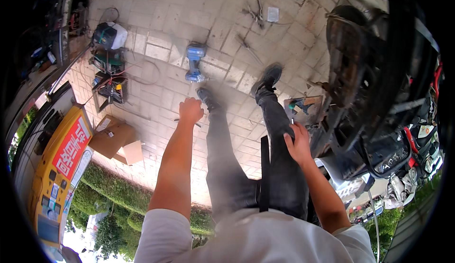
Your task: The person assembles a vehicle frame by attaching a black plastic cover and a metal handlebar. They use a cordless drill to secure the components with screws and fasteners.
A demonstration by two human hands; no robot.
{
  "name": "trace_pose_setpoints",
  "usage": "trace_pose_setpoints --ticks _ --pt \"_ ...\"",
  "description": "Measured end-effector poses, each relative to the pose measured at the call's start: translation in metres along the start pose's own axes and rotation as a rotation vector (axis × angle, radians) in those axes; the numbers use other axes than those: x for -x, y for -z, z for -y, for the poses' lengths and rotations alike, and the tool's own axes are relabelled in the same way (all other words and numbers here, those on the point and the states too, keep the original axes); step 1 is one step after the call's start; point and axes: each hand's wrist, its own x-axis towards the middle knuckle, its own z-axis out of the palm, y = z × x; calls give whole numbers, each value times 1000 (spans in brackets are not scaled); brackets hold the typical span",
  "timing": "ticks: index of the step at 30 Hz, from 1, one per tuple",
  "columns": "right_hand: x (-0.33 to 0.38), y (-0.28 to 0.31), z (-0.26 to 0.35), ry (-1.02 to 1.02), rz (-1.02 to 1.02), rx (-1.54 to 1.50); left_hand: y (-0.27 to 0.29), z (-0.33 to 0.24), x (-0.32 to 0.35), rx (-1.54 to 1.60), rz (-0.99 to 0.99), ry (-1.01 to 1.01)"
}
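Paved with pale square tiles, the ground [166, 7] fills the far part of the head view, seen past the person's own dark trousers and shoes. At the far left a yellow machine with a red panel [61, 158] stands by a low green hedge [109, 187]. Just right of it a flattened cardboard box [113, 140] lies on the tiles, and farther off sits a cluster of tools and a red cable [111, 68].

The left hand [191, 110] is stretched forward at the end of a bare arm, its grip clenched into a fist; whether it encloses anything cannot be told. A thin dark rod [176, 119] shows on the tiles just beside this fist. Beyond the hand, a little apart, a blue cordless power tool [195, 62] lies on its side on the tiles. Its long axis runs near to far, the blocky blue end at the far side and the darker nose pointing near, toward the left shoe [206, 98].

The right hand [298, 142] rests on the right trouser leg with fingers spread, grasping nothing. Just beyond it a small flat board with green-handled items [303, 107] lies on the tiles. At the right a dark scooter [374, 83] rises, its worn underside turned toward the person.
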Motion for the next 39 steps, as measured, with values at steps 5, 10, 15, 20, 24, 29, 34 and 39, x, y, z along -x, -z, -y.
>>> trace_pose_setpoints --ticks 5,10,15,20,24,29,34,39 --pt "0 -55 3 -42 17 172 -111 37 -162 -200 -128 -182" --pt "-10 -62 14 -81 66 195 -195 54 -278 -406 -299 -255" --pt "-14 -71 21 -102 75 160 -200 64 -319 -601 -151 -225" --pt "-13 -75 25 -77 49 147 -180 63 -310 -551 -27 -284" --pt "-7 -82 22 -53 -8 125 -79 19 -245 -432 149 -463" --pt "-3 -88 19 -44 -80 85 18 -18 -140 5 487 -411" --pt "-7 -34 82 126 -140 -158 182 -75 38 905 99 -363" --pt "-8 159 228 635 -44 -501 345 -147 205 1672 75 -256"
